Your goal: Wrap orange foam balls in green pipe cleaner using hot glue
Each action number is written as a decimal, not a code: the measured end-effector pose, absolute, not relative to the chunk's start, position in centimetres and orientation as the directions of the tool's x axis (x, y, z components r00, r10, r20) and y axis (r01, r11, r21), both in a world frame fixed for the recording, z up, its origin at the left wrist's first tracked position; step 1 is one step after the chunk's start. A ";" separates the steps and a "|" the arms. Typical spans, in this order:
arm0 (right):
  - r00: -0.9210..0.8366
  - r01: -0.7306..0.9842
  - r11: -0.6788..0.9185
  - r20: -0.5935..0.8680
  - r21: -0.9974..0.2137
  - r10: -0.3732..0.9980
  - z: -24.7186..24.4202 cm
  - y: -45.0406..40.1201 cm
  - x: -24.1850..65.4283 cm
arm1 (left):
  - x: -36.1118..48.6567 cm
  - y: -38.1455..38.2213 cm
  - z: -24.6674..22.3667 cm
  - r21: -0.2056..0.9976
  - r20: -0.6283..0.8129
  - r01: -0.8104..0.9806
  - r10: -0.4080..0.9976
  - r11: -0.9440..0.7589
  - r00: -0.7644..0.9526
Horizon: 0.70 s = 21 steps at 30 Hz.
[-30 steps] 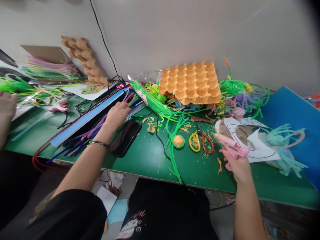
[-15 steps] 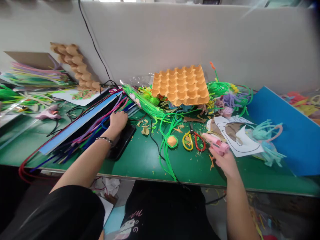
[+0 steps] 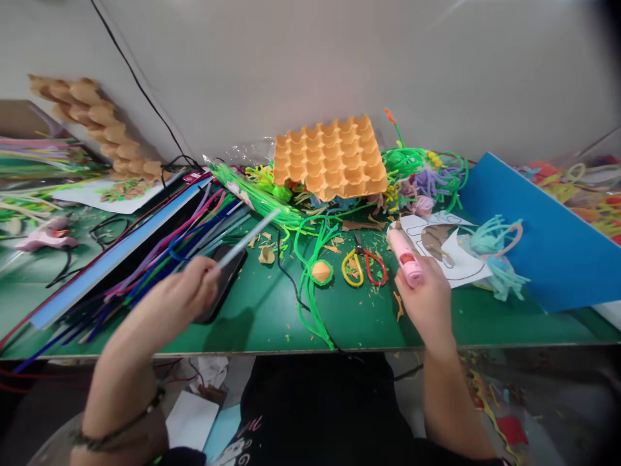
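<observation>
My left fingers (image 3: 209, 278) grip a pale stick (image 3: 250, 237) above the phone (image 3: 226, 290), and my right fingers (image 3: 433, 277) clasp a pink glue gun (image 3: 403, 254) near the scissors (image 3: 359, 249).

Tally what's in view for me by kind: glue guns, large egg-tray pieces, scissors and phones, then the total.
Glue guns: 2, the held pink glue gun and the far-left pink glue gun
Large egg-tray pieces: 2, the middle egg tray and the left egg tray
Scissors: 1
Phone: 1
Total: 6

Single head-worn view
From close above, it faces forward and down across the worktop (image 3: 266, 314) to the wall (image 3: 310, 58).
</observation>
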State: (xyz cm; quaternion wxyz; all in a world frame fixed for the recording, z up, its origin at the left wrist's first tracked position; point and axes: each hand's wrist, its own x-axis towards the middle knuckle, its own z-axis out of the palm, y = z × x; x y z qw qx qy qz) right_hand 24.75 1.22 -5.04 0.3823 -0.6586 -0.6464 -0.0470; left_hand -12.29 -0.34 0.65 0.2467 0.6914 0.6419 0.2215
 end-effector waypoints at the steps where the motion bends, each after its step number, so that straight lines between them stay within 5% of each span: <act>1: 0.148 0.894 0.138 0.570 -0.427 0.809 -5.0 1.4 24.3 | -11.3 -1.4 0.1 0.649 -0.102 0.759 0.982 -0.054 0.157; 6: 0.198 0.906 0.072 0.570 -0.416 0.797 -5.3 2.5 22.4 | -6.1 -4.7 -2.3 0.854 -0.165 0.511 0.883 -0.095 0.440; 21: 0.237 0.936 -0.014 0.598 -0.352 0.766 -3.8 2.7 22.1 | -2.0 -5.4 -4.0 0.879 -0.226 0.474 0.834 -0.047 0.503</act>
